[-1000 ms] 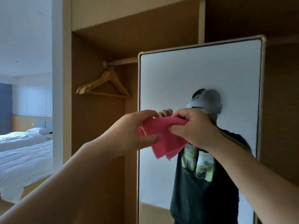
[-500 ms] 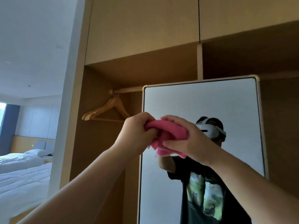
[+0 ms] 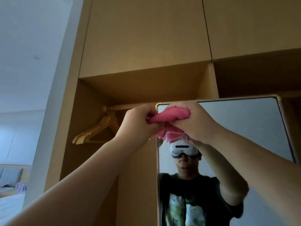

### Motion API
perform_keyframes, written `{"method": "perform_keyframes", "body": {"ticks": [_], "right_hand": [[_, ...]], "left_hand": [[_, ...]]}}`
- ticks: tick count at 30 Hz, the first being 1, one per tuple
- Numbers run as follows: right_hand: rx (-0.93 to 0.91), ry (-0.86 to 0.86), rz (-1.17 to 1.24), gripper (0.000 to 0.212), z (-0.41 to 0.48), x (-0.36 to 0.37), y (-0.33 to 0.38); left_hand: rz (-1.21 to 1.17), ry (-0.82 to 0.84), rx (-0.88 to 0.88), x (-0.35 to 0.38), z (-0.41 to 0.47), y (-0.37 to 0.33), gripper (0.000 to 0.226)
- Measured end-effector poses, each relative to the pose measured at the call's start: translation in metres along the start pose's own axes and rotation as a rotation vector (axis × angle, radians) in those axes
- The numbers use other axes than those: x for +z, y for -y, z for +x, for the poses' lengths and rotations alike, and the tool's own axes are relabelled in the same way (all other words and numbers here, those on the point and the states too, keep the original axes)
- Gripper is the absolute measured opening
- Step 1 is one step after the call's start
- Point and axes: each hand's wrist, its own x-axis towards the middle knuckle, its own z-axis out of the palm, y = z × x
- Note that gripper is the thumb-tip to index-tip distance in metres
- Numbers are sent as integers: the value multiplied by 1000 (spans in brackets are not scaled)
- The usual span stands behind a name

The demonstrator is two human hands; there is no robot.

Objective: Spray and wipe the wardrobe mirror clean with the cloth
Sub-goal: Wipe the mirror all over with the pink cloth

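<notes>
A pink cloth (image 3: 169,117) is bunched up between both my hands, right at the top left corner of the wardrobe mirror (image 3: 244,128). My left hand (image 3: 138,124) grips the cloth's left end, just left of the mirror's gold frame. My right hand (image 3: 193,123) closes over its right end, in front of the glass. Loose folds of the cloth hang below my fingers. The tall mirror shows a person's reflection with raised arms. No spray bottle is in view.
Wooden hangers (image 3: 99,129) hang on a rail (image 3: 127,107) inside the open wardrobe, left of the mirror. Closed cupboard doors (image 3: 146,33) sit above. A white wall edge (image 3: 53,111) and part of a bed (image 3: 11,207) lie at the far left.
Both hands have risen with the cloth from mid-mirror height to the mirror's top left corner. The cloth has gone from spread out to bunched. The view has tilted upward.
</notes>
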Motion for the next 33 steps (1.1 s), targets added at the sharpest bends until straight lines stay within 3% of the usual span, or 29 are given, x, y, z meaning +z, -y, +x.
{"method": "perform_keyframes", "body": {"ticks": [3, 11, 15, 19, 28, 33], "right_hand": [[-50, -46, -152, 29, 30, -13, 8], [-154, -183, -570, 32, 93, -47, 10], [-165, -132, -665, 30, 105, -49, 7], [-117, 47, -693, 39, 104, -39, -3], [-27, 268, -552, 21, 91, -40, -28], [-20, 255, -661, 35, 86, -53, -35]], "left_hand": [[0, -36, 9, -4, 11, 19, 22], [237, -37, -35, 14, 17, 42, 20], [253, -30, -76, 31, 15, 42, 22], [262, 5, -109, 46, 10, 44, 15], [299, 82, -101, 65, 7, 47, 6], [311, 79, -111, 70, 10, 53, 10]]}}
